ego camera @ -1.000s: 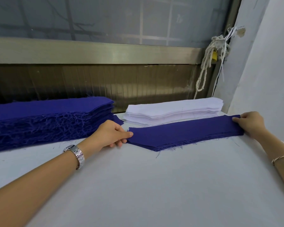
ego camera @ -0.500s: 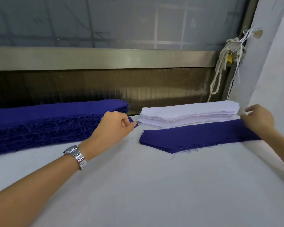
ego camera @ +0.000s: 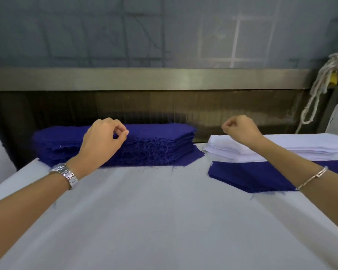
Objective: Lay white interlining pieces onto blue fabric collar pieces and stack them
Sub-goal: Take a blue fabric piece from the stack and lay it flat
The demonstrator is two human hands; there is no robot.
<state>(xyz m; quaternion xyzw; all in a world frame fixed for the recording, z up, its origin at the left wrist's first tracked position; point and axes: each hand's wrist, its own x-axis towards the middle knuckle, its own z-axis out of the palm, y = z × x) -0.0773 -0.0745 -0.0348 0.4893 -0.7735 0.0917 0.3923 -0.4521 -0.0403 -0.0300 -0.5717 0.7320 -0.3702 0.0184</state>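
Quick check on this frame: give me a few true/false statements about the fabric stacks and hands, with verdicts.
1. The tall blue stack sits left of the white interlining stack. True.
2. The wristwatch is on the right arm. False: it is on the left wrist; the right wrist wears a thin bracelet.
3. A blue collar piece lies on the table in front of the white interlining stack. True.
4. White interlining already covers that piece. False: its visible top is bare blue.
5. The right hand lies flat on the table. False: it is raised, fingers curled, over the white stack's left end.
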